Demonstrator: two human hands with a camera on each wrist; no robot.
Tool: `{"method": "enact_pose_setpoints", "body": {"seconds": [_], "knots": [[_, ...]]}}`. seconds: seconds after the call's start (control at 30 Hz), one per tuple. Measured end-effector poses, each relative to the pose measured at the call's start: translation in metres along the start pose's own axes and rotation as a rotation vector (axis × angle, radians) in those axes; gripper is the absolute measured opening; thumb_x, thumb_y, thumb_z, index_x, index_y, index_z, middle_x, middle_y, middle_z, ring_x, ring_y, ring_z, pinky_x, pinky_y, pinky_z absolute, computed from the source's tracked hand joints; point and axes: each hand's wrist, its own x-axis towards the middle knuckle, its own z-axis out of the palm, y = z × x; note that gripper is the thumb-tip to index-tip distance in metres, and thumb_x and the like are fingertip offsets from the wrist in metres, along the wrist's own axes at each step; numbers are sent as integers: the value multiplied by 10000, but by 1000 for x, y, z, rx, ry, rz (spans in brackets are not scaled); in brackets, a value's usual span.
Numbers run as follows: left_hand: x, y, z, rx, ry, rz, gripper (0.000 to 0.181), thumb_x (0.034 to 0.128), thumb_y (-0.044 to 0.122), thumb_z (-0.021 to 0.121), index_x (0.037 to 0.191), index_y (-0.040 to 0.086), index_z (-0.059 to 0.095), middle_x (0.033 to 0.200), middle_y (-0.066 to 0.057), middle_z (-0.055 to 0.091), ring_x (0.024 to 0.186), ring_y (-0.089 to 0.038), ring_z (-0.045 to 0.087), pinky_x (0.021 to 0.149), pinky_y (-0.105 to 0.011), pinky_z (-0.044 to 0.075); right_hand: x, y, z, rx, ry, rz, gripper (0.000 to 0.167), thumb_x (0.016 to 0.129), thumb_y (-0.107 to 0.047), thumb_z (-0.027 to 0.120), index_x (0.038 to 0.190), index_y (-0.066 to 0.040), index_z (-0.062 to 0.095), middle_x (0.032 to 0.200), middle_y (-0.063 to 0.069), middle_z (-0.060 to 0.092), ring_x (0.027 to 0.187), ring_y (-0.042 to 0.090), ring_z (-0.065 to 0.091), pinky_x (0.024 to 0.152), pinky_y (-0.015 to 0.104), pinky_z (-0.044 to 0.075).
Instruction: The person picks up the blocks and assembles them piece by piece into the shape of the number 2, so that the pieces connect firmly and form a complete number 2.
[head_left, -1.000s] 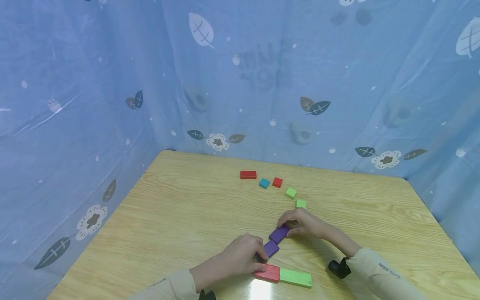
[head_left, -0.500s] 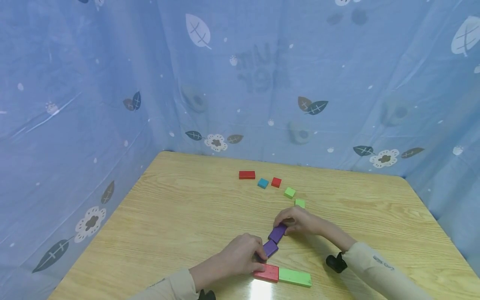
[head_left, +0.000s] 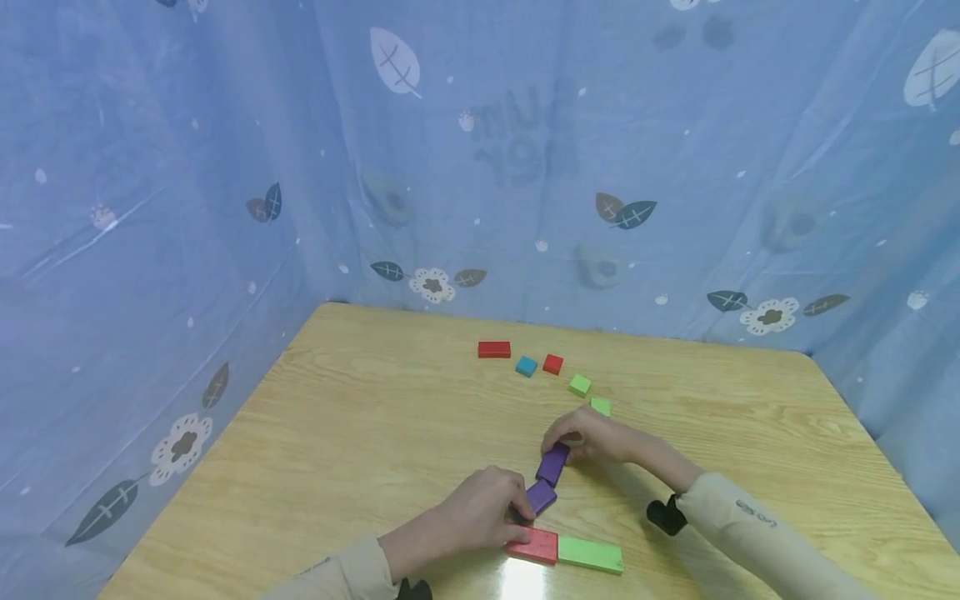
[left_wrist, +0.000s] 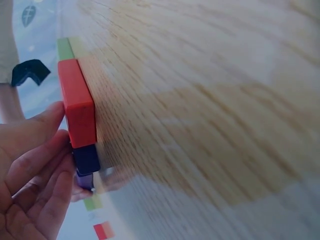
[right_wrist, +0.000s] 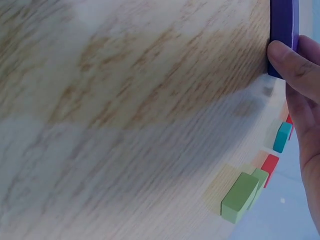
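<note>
My right hand (head_left: pixel 598 437) grips the ends of the farther purple block (head_left: pixel 552 464) between thumb and fingers; the right wrist view shows the thumb on that purple block (right_wrist: pixel 284 35). A corner of it meets the nearer purple block (head_left: pixel 541 497), set at a different angle. My left hand (head_left: pixel 480 510) rests its thumb on the left end of the red block (head_left: pixel 537 546), and its forefinger touches the nearer purple block. In the left wrist view the thumb lies against the red block (left_wrist: pixel 80 102). A long green block (head_left: pixel 590 555) adjoins the red one end to end.
Farther back on the wooden table (head_left: pixel 360 417) lie a long red block (head_left: pixel 494 350), a blue block (head_left: pixel 527 367), a small red block (head_left: pixel 552 364) and two light green blocks (head_left: pixel 580 385). Blue patterned curtains (head_left: pixel 480 150) stand behind and beside the table.
My right hand has shifted slightly left and away, turning the farther purple block to a steeper angle. My left hand and the red and green blocks keep their places.
</note>
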Motion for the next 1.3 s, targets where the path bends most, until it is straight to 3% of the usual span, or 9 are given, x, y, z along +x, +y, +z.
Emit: {"method": "enact_pose_setpoints", "body": {"seconds": [0.27,0.43,0.7,1.3], "knots": [[2,-1,-1,10,-1,13,175,721,317,838,847,211,779,758,159,604,675,53,471,667,-126,374,0,1,-3,9,-8,11,329,717,99,762,1018,-26,713,1013,80,713,973,180,662,829,281,522],[3,0,-1,4,-3,16,177,728,312,833,857,203,780,751,155,599,654,56,459,624,-109,364,-1,2,-5,31,-4,4,327,715,104,760,1015,-17,709,1011,92,713,969,193,667,828,281,523],[4,1,-2,-2,-5,22,174,728,288,838,858,186,781,734,140,595,614,67,438,561,-79,342,-3,0,-6,85,-29,56,328,734,120,738,1031,-14,707,1036,101,710,1000,199,660,848,279,515],[1,0,1,-17,-12,-15,174,720,290,844,852,197,781,740,155,593,648,60,480,598,-86,361,-8,-4,-5,87,-52,60,313,728,100,752,1022,0,710,1021,108,714,988,200,666,839,290,521]]}}
